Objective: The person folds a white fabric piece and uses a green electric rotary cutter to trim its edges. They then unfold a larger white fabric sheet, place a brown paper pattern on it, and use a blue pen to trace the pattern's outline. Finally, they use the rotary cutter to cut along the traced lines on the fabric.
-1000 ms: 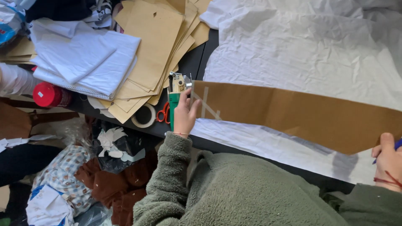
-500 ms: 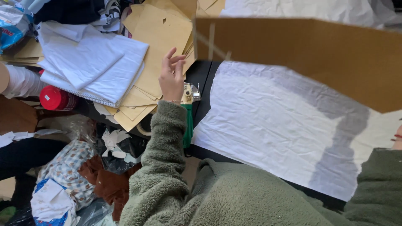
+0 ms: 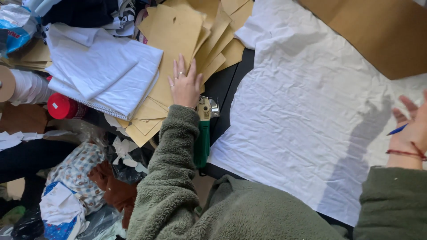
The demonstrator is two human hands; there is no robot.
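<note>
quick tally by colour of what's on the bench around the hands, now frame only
White, 2: crumpled white fabric sheet, folded white fabric stack
Brown, 2: pile of brown paper patterns, large brown paper piece
Green, 1: green-handled cutting tool
Red, 1: red spool
Blue, 1: blue pen in right hand
Total: 7
Left hand rests flat on the patterns.

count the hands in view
2: the left hand lies flat on the stack of brown paper patterns; the right hand, at the right edge over the white fabric, holds a blue pen.
</note>
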